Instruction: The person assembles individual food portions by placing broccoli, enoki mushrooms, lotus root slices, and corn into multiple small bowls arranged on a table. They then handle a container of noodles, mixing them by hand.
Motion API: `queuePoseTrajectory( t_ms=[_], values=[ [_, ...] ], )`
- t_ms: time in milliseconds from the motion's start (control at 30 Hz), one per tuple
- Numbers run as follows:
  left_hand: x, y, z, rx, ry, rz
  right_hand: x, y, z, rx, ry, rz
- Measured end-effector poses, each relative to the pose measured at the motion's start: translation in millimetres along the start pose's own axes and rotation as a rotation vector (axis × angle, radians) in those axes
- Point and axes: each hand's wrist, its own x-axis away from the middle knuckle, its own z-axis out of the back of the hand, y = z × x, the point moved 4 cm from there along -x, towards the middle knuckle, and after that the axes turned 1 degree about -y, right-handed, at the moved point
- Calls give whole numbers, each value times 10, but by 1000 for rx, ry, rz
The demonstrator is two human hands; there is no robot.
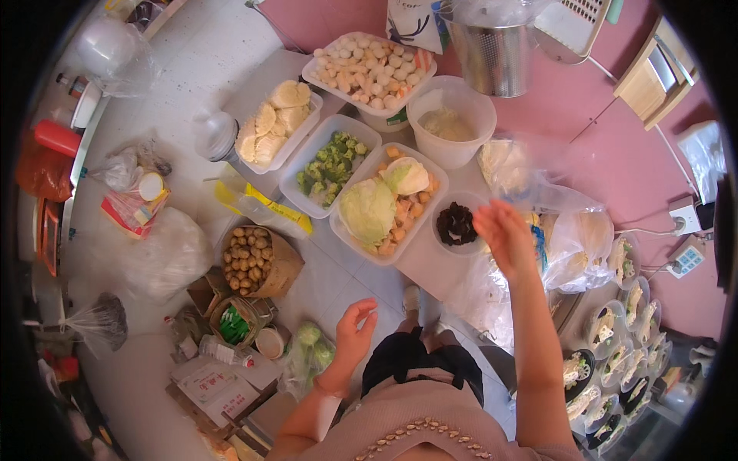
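My right hand [509,237] reaches forward, fingers stretched out, at the right rim of a clear round bowl of dark, wrinkled pieces that look like black fungus [455,224]. It seems to hold nothing; whether it touches the bowl I cannot tell. My left hand [356,332] hovers in front of my body, fingers loosely bent and nothing in them. Left of the bowl is a white tub [400,257] with cabbage halves [367,211] and orange-brown cubes. Beyond it stand a tub of broccoli [332,169], a tub of pale noodle cakes [275,123] and a tub of fish balls [367,71].
A white bucket [453,115] and a perforated metal pot [492,58] stand at the back. Plastic bags [576,242] crowd the right side, near several filled bowls [615,361]. On the left are a paper bag of round brown items [280,269] and a bagged green vegetable [310,349].
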Motion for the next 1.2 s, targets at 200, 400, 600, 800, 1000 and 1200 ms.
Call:
queuePoseTrajectory(
  t_ms=[200,400,600,800,1000,1200],
  values=[
    [-330,-34,-4,-242,-10,-40,789,429,844,85,255,-113],
    [-1065,7,134,-403,149,-224,1048,657,1024,101,281,-130],
    [-2143,104,387,-435,-23,-276,959,844,419,190,170,-170],
    [-2693,135,559,-580,-413,-145,252,1330,-275,394,-22,-105],
    [-2841,129,605,-537,-549,-83,-491,1677,-1010,859,35,96],
    [-2925,143,697,-436,-588,-140,-659,1780,-1207,1198,135,279]
  ],
)
